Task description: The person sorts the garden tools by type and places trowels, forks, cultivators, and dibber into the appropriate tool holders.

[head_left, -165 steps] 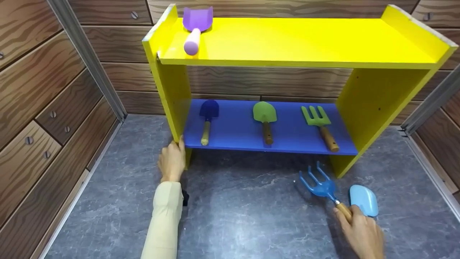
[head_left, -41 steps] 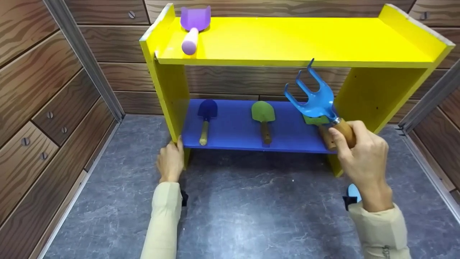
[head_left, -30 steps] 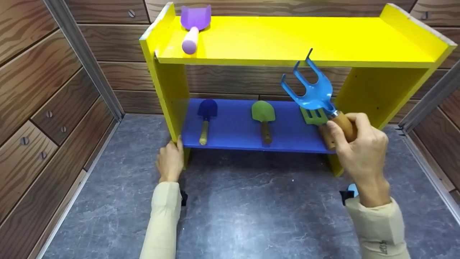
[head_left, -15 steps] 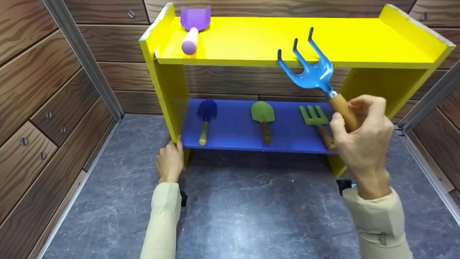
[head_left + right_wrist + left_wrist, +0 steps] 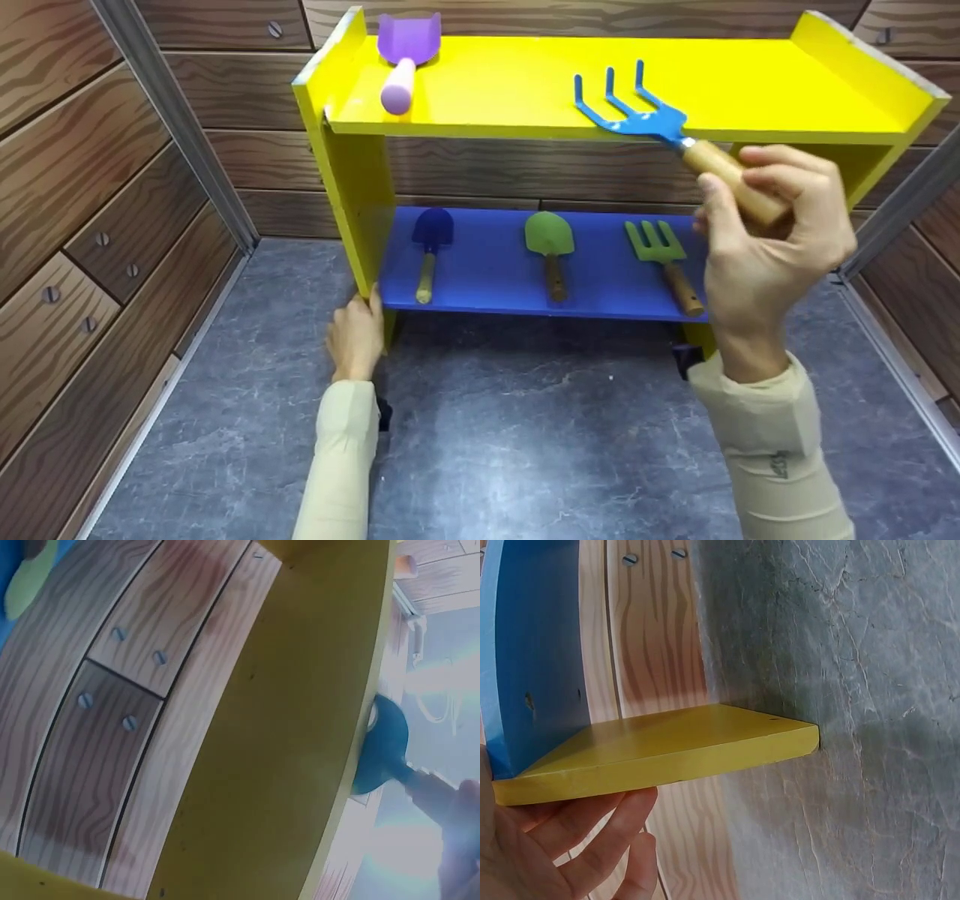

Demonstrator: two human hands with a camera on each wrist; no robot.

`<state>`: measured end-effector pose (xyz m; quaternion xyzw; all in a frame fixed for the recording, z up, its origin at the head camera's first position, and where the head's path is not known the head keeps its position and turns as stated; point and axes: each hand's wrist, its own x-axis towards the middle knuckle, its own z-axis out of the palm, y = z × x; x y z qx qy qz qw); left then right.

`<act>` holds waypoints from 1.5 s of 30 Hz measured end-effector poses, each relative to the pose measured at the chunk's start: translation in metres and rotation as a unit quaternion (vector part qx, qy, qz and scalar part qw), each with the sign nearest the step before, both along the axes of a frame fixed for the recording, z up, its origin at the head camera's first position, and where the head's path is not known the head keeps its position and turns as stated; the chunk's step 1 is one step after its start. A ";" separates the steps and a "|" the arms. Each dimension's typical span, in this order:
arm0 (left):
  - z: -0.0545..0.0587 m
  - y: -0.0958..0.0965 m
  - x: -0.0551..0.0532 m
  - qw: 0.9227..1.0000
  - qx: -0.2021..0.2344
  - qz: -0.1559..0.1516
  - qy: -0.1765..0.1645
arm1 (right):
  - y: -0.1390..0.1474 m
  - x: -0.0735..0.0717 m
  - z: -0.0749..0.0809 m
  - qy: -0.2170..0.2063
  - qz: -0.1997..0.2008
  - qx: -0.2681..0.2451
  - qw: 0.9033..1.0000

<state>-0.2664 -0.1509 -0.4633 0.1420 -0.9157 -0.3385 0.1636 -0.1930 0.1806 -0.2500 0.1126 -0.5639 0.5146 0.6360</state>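
Observation:
In the head view, my right hand holds a blue three-pronged hand cultivator by its wooden handle, pinched between thumb and fingers. Its prongs point up in front of the top board of a yellow shelf unit. The cultivator's head shows dark against bright light in the right wrist view, near the yellow board's edge. Down at the left, my left hand grips the unit's left side panel by its front edge. The left wrist view has its fingers against the outer face of that panel.
A purple scoop lies at the top board's left end. On the blue lower board lie a dark blue trowel, a green trowel and a green hand fork. Wood-patterned walls enclose the grey floor.
My right hand has lifted the cultivator from the floor up to the top board, its prongs now turned upward. The light blue object on the floor is now hidden. My left hand has stayed put.

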 end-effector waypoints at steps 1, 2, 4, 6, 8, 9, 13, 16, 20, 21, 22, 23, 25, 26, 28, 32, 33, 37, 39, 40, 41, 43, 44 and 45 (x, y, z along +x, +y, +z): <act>0.000 0.000 0.000 1.000 0.002 0.000 -0.001 | -0.002 -0.001 0.002 0.006 0.014 -0.010 1.000; 0.000 0.000 0.000 1.000 0.003 -0.001 -0.001 | -0.004 -0.001 0.003 0.008 0.031 -0.017 0.999; 0.000 0.000 0.000 1.000 0.001 0.000 0.000 | -0.007 -0.002 0.004 0.006 0.067 -0.026 0.997; -0.001 0.000 0.000 1.000 0.001 -0.001 0.000 | -0.009 -0.003 0.004 -0.007 0.098 -0.030 0.995; -0.001 0.000 0.000 1.000 -0.001 -0.002 0.001 | -0.011 -0.003 0.003 -0.014 0.111 -0.031 0.993; -0.001 0.000 -0.001 1.000 -0.001 -0.002 0.001 | -0.012 -0.004 0.003 -0.017 0.108 -0.028 0.994; 0.000 0.000 -0.001 1.000 0.000 -0.004 0.000 | -0.017 -0.010 0.004 -0.019 0.052 0.006 0.998; 0.000 -0.001 -0.001 1.000 -0.001 -0.002 0.001 | -0.021 -0.016 0.006 -0.027 -0.007 0.050 0.998; -0.001 -0.002 -0.001 1.000 -0.004 -0.002 0.002 | -0.026 -0.023 0.006 -0.051 -0.045 0.111 0.992; -0.001 -0.001 -0.001 1.000 -0.004 -0.002 0.002 | -0.027 -0.024 0.005 -0.057 -0.052 0.127 0.989; -0.001 -0.001 -0.001 1.000 -0.005 -0.002 0.002 | -0.028 -0.026 0.004 -0.060 -0.056 0.141 0.987; -0.002 -0.001 -0.001 1.000 -0.005 -0.003 0.002 | -0.029 -0.027 0.003 -0.062 -0.060 0.153 0.984; -0.002 -0.001 -0.001 1.000 -0.005 -0.003 0.002 | -0.032 -0.030 0.001 -0.061 -0.072 0.171 0.981; -0.002 0.000 -0.001 1.000 -0.005 -0.002 0.002 | -0.032 -0.032 0.000 -0.060 -0.078 0.179 0.979; -0.001 0.000 -0.001 1.000 -0.006 -0.001 0.005 | -0.033 -0.037 0.000 -0.062 -0.092 0.194 0.975; -0.001 0.000 -0.002 1.000 -0.007 0.000 0.012 | -0.033 -0.046 0.002 -0.082 -0.105 0.221 0.966; -0.001 0.000 -0.001 1.000 -0.008 0.000 0.014 | -0.034 -0.048 0.003 -0.088 -0.108 0.227 0.964; -0.001 0.001 -0.001 1.000 -0.009 -0.001 0.017 | -0.033 -0.053 0.005 -0.111 -0.119 0.249 0.955; -0.001 0.001 -0.001 1.000 -0.008 0.001 0.015 | -0.033 -0.054 0.006 -0.119 -0.126 0.261 0.950; -0.001 0.001 -0.001 1.000 -0.009 0.002 0.015 | -0.033 -0.054 0.006 -0.122 -0.129 0.267 0.947; -0.001 0.000 -0.001 1.000 -0.010 0.003 0.015 | -0.033 -0.054 0.006 -0.125 -0.131 0.273 0.945; -0.001 0.000 -0.001 1.000 -0.011 0.004 0.014 | -0.033 -0.054 0.006 -0.129 -0.131 0.280 0.942; -0.002 0.000 -0.001 1.000 -0.011 0.004 0.014 | -0.033 -0.054 0.006 -0.130 -0.130 0.281 0.942; -0.002 0.000 -0.001 1.000 -0.011 0.004 0.014 | -0.033 -0.054 0.006 -0.131 -0.128 0.281 0.942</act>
